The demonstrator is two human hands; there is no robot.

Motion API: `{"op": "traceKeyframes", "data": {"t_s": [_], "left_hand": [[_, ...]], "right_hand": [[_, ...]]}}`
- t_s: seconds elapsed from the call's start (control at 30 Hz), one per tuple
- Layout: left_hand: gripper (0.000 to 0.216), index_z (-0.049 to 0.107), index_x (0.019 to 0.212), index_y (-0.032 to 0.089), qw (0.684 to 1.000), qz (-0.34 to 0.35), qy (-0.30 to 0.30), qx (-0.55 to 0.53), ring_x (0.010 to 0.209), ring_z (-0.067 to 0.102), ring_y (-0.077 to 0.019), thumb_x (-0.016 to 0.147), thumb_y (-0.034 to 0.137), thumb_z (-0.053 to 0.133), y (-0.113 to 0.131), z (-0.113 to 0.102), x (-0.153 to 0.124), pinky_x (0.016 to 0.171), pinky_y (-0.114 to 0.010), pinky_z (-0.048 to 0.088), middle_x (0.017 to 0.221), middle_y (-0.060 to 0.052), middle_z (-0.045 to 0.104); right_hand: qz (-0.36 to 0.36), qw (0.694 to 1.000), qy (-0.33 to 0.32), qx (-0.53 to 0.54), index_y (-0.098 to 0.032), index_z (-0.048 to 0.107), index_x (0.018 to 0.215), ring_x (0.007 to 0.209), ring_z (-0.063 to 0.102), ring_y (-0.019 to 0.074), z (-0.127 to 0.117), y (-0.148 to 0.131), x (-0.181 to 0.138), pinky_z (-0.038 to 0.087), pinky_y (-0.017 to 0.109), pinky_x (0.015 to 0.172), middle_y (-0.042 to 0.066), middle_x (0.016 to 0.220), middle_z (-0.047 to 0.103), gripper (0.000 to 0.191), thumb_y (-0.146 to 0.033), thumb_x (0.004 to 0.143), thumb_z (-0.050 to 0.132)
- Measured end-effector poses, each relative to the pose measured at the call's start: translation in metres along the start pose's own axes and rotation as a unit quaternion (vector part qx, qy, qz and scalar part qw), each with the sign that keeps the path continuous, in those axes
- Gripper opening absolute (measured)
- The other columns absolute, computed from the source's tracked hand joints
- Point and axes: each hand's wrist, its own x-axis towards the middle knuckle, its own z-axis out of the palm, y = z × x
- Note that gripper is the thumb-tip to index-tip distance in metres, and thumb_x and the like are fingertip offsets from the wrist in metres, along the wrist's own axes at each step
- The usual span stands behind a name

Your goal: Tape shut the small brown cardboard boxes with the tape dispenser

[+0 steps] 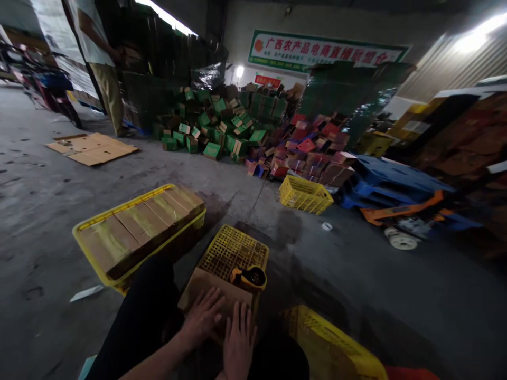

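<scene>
A brown cardboard box (pixel 216 285) lies on an upturned yellow plastic crate (pixel 237 248) between my knees. My left hand (pixel 203 315) rests flat on the box, fingers stretched out. Beside it, my right hand (pixel 240 335) lies with straight fingers against the near right part of the same box. Both hands are open and grip nothing. Just beyond the box, a yellow and black tape dispenser (pixel 250 278) sits on the crate. The box's near side is partly hidden by my hands.
At left stands a yellow crate (pixel 77 235) of taped cartons (pixel 146 219); another yellow crate (pixel 340 343) is at my right. Farther off are a yellow basket (pixel 304 195), piled green boxes (pixel 214 150), blue pallets (pixel 392 177) and an orange pallet jack (pixel 404 211). A person (pixel 95 58) stands at back left.
</scene>
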Motion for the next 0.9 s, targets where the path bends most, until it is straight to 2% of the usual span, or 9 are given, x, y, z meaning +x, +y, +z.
{"op": "traceKeyframes", "data": {"t_s": [0.07, 0.13, 0.23, 0.4, 0.5, 0.57, 0.63, 0.73, 0.9], "left_hand": [[0.053, 0.041, 0.153, 0.029, 0.999, -0.045, -0.003, -0.018, 0.149, 0.033, -0.0264, 0.100, 0.027, 0.044, -0.020, -0.012, -0.008, 0.118, -0.050, 0.034, 0.161, -0.006, 0.036], [0.052, 0.042, 0.153, 0.030, 0.994, -0.100, 0.012, -0.029, 0.149, 0.033, -0.0269, 0.102, 0.032, 0.041, -0.039, -0.021, -0.018, 0.121, -0.050, 0.028, 0.161, -0.006, 0.036], [0.056, 0.035, 0.157, 0.026, 0.986, -0.157, 0.039, -0.048, 0.152, 0.024, -0.0285, 0.103, 0.039, 0.038, -0.058, -0.029, -0.030, 0.122, -0.050, 0.023, 0.163, -0.007, 0.031], [0.063, 0.024, 0.160, 0.017, 0.968, -0.205, 0.048, -0.135, 0.154, 0.018, -0.0255, 0.104, 0.045, 0.034, -0.068, -0.026, -0.037, 0.125, -0.045, 0.018, 0.167, -0.012, 0.020], [0.065, 0.020, 0.161, 0.015, 0.947, -0.228, 0.036, -0.222, 0.155, 0.013, -0.0242, 0.104, 0.045, 0.032, -0.072, -0.023, -0.037, 0.125, -0.046, 0.016, 0.168, -0.013, 0.015], [0.064, 0.023, 0.160, 0.017, 0.929, -0.229, 0.025, -0.290, 0.155, 0.013, -0.0233, 0.104, 0.047, 0.032, -0.076, -0.025, -0.038, 0.125, -0.047, 0.018, 0.167, -0.011, 0.018], [0.062, 0.030, 0.158, 0.019, 0.908, -0.234, 0.024, -0.347, 0.154, 0.015, -0.0233, 0.104, 0.049, 0.032, -0.081, -0.029, -0.040, 0.124, -0.047, 0.021, 0.164, -0.010, 0.027], [0.061, 0.038, 0.155, 0.017, 0.868, -0.257, 0.033, -0.425, 0.153, 0.021, -0.0239, 0.105, 0.050, 0.030, -0.087, -0.035, -0.042, 0.124, -0.047, 0.024, 0.160, -0.008, 0.038], [0.068, 0.043, 0.153, 0.018, 0.779, -0.309, 0.034, -0.545, 0.152, 0.023, -0.0236, 0.102, 0.062, 0.030, -0.090, -0.040, -0.042, 0.126, -0.044, 0.016, 0.159, -0.005, 0.037]], "right_hand": [[0.014, 1.000, 0.000, 0.006, -0.020, 0.039, 0.155, 0.148, 0.034, 0.0316, -0.007, -0.004, -0.001, 0.031, 0.059, 0.116, 0.011, 0.160, 0.036, 0.062, -0.048, 0.104, 0.020], [0.031, 0.999, -0.004, 0.011, -0.017, 0.038, 0.155, 0.147, 0.035, 0.0319, -0.012, -0.008, -0.001, 0.032, 0.058, 0.115, 0.012, 0.160, 0.037, 0.064, -0.050, 0.104, 0.019], [0.050, 0.998, -0.015, 0.019, -0.014, 0.035, 0.156, 0.147, 0.035, 0.0343, -0.017, -0.011, -0.001, 0.032, 0.059, 0.115, 0.013, 0.160, 0.036, 0.067, -0.052, 0.104, 0.018], [0.057, 0.998, -0.010, 0.028, -0.011, 0.033, 0.157, 0.152, 0.022, 0.0356, -0.023, -0.018, 0.000, 0.028, 0.061, 0.116, 0.014, 0.161, 0.035, 0.066, -0.049, 0.105, 0.020], [0.033, 0.999, -0.011, 0.038, -0.011, 0.034, 0.156, 0.152, 0.022, 0.0355, -0.023, -0.033, -0.003, 0.026, 0.061, 0.117, 0.016, 0.161, 0.034, 0.065, -0.050, 0.105, 0.025], [-0.014, 0.998, -0.028, 0.055, -0.012, 0.035, 0.156, 0.152, 0.024, 0.0334, -0.022, -0.049, -0.006, 0.027, 0.057, 0.118, 0.015, 0.161, 0.033, 0.063, -0.048, 0.104, 0.030], [-0.061, 0.994, -0.048, 0.079, -0.013, 0.034, 0.157, 0.151, 0.027, 0.0306, -0.020, -0.069, -0.009, 0.028, 0.052, 0.119, 0.014, 0.161, 0.034, 0.062, -0.045, 0.104, 0.034], [-0.082, 0.988, -0.063, 0.114, -0.014, 0.034, 0.157, 0.150, 0.029, 0.0294, -0.016, -0.104, -0.007, 0.028, 0.052, 0.120, 0.013, 0.160, 0.037, 0.059, -0.040, 0.104, 0.037], [-0.150, 0.970, -0.086, 0.171, -0.020, 0.032, 0.157, 0.151, 0.028, 0.0261, -0.015, -0.146, 0.017, 0.024, 0.051, 0.122, 0.009, 0.160, 0.037, 0.055, -0.027, 0.103, 0.035]]}}
